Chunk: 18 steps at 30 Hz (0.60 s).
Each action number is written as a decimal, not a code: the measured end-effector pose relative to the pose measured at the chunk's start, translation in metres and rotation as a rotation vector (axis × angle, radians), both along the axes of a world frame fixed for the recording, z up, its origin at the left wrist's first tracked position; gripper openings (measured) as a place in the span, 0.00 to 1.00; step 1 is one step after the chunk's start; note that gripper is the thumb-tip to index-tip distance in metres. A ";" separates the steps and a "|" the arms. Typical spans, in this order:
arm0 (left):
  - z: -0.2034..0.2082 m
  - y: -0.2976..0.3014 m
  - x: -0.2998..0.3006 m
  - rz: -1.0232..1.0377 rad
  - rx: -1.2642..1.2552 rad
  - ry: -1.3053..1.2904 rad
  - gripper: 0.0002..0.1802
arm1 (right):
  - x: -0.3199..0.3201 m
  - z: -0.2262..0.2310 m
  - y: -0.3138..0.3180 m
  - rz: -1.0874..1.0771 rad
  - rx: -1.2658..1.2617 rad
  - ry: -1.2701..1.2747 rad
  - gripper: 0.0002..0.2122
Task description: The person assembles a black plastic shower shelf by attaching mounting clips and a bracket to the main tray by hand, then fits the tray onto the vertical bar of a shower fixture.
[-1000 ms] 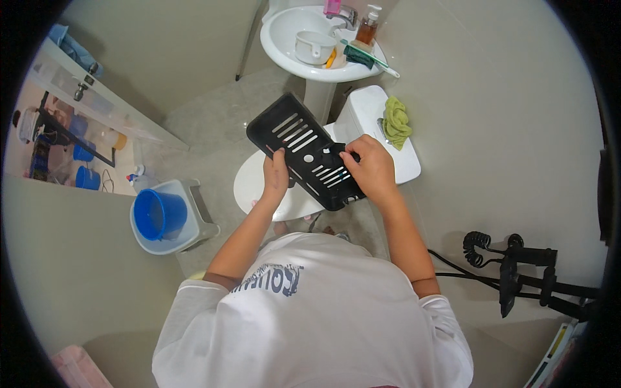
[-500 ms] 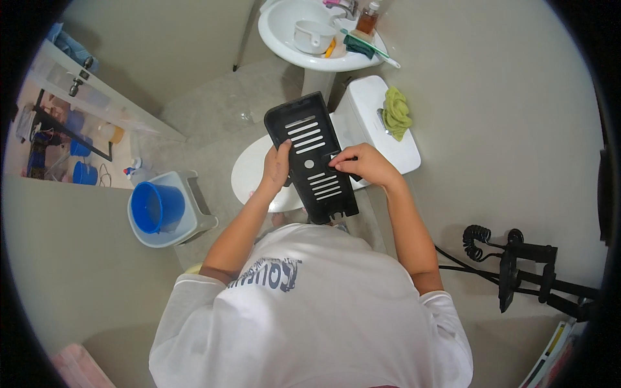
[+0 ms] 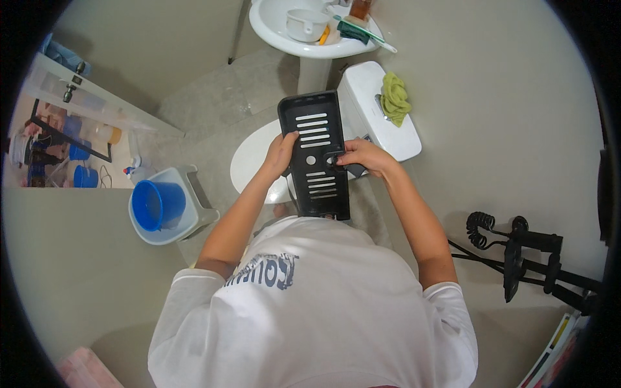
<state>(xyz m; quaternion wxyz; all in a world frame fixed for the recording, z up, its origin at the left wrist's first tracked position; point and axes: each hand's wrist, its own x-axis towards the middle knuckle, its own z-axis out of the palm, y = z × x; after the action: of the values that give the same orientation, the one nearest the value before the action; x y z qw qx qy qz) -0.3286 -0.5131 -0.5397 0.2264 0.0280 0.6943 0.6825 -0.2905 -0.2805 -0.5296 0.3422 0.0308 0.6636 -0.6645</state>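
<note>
A long black slotted plastic rack (image 3: 303,157) with rounded corners is held up in front of my body, its long side running away from me. My left hand (image 3: 281,154) grips its left edge, thumb lying over the front face. On the opposite edge, my right hand (image 3: 363,157) pinches the rack by a small round hole, with the thumb and fingertips at its rim. A dark piece sticks out under the right fingers; what it is I cannot make out. Below the rack is the white toilet lid (image 3: 249,161), partly hidden.
Ahead stands a white pedestal sink (image 3: 278,39) with a white pot (image 3: 307,26) and a green-and-white brush (image 3: 372,35). A green cloth (image 3: 394,99) lies on the toilet tank (image 3: 362,84). At left, a blue bucket (image 3: 157,205) sits on a pale stool (image 3: 194,216).
The rack has turned to stand straighter in view. My right fingers have shifted at its right edge by the hole. The whole view has tilted slightly, and the sink sits higher.
</note>
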 end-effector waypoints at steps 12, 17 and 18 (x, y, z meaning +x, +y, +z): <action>-0.003 0.024 -0.016 -0.272 0.009 -0.014 0.29 | 0.014 -0.005 0.013 -0.008 0.047 0.079 0.20; 0.010 0.037 -0.018 -0.244 0.080 -0.111 0.27 | 0.012 0.000 0.020 -0.067 -0.172 -0.035 0.22; 0.008 0.039 -0.019 -0.243 0.084 -0.111 0.27 | 0.012 -0.005 0.022 -0.065 -0.169 -0.036 0.22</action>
<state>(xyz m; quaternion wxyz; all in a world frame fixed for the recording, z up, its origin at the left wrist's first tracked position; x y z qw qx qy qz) -0.3472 -0.4738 -0.5316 0.3440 0.0833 0.6432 0.6790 -0.2784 -0.2581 -0.5341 0.3336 0.0353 0.5977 -0.7282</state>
